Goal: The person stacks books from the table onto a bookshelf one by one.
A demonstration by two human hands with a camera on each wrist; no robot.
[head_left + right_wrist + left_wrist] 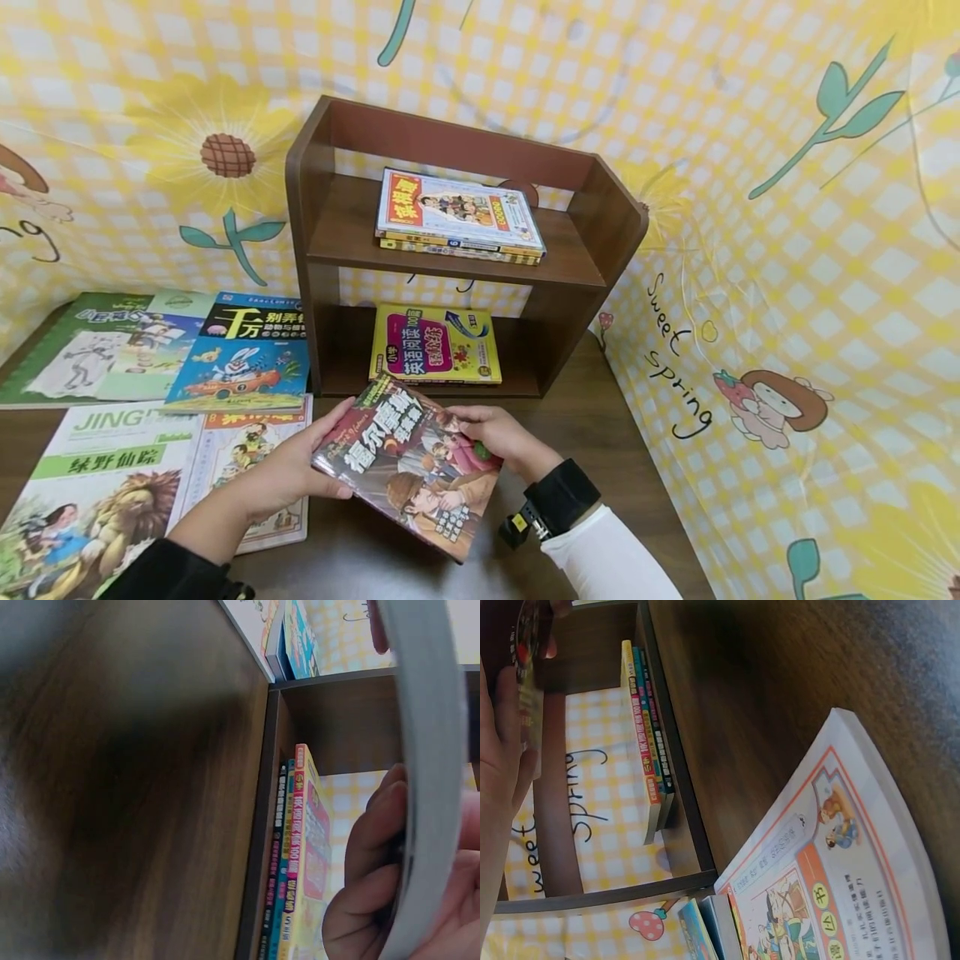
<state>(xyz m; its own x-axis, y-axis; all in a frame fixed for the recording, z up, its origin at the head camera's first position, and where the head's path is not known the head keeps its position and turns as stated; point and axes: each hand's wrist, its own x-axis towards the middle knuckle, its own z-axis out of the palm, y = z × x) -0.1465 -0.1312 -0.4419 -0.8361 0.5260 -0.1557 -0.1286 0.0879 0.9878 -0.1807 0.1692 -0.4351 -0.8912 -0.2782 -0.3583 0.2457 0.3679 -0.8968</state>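
Note:
Both my hands hold a dark comic-style book (pixel 416 467) with Chinese lettering, tilted in front of the bookshelf. My left hand (pixel 292 467) grips its left edge, thumb on the cover. At the upper right edge, my right hand (pixel 506 437) grips the book; in the right wrist view its fingers (pixel 364 900) curl around the pale page edge. The brown two-tier bookshelf (pixel 302 192) stands just behind. A yellow book (pixel 435 346) tops a small stack on the lower tier, with teal and black spines beneath it in the wrist views. On the upper tier lies another stack of books (pixel 461 212).
Left of the shelf, a blue book (pixel 236 371) overlaps green-covered books (pixel 90 354). In front lie a white-and-green book (pixel 105 492) and a red-bordered comic book (pixel 258 442) on the dark wooden table (pixel 600 483). Yellow checked cloth (pixel 750 308) rises behind and at the right.

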